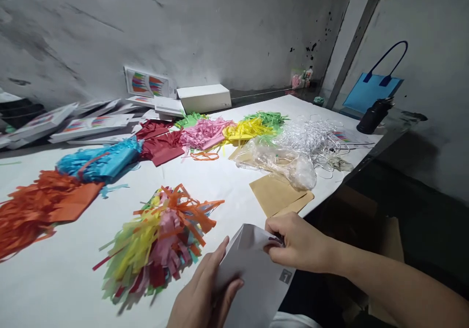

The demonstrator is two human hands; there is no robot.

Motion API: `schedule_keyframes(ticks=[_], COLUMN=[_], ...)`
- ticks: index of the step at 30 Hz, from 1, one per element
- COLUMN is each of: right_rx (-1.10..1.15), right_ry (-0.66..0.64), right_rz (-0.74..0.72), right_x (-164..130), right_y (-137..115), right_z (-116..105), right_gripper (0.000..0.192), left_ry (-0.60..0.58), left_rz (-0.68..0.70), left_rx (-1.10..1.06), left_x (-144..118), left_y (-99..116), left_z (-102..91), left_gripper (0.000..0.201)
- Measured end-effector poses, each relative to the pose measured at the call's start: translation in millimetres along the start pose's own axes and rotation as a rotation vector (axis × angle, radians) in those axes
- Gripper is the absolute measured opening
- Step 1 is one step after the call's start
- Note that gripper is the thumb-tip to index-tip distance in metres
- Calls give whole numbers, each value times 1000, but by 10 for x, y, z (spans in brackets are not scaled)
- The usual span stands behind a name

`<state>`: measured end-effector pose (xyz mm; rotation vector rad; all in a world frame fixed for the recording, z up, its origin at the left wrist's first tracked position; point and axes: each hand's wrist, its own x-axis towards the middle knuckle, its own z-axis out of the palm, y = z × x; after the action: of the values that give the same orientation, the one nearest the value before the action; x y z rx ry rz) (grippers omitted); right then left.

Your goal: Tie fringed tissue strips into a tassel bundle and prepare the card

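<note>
Close to my body, at the front of the table, I hold a white cardboard box [256,274] tilted up. My left hand [208,284] grips its left side, thumb across the near face and fingers behind. At the upper right edge, my right hand [289,240] is closed, with fingertips at the box's opening; exactly what they pinch is hidden. A dark printed square with a "1" shows on the box near its right edge. Just left of the box lies a bunch of mixed-colour tissue paper fringe [161,245], in green, yellow, pink, red and orange.
Piles of orange [47,201], blue [102,159], red [161,144], pink [205,132] and yellow fringe [244,130] cross the table. Brown envelopes [276,193], a clear plastic bag [282,159] and white string [309,135] lie right. Printed boxes [91,125] line the back; a black bottle [373,115] stands far right.
</note>
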<state>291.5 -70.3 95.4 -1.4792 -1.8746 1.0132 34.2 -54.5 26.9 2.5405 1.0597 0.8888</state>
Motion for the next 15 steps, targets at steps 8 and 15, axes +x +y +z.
schedule_keyframes(ticks=[8,15], right_rx=[-10,464], right_ry=[12,-188], right_rz=[-21,152], right_x=[-54,-51], right_y=[-7,143], right_z=[53,56], right_gripper=[26,26], left_ry=[-72,-134], left_rz=[-3,-99], left_rx=[-153,-283], left_x=[82,52], left_y=[-36,-36], left_z=[-124,-249], left_gripper=[56,49])
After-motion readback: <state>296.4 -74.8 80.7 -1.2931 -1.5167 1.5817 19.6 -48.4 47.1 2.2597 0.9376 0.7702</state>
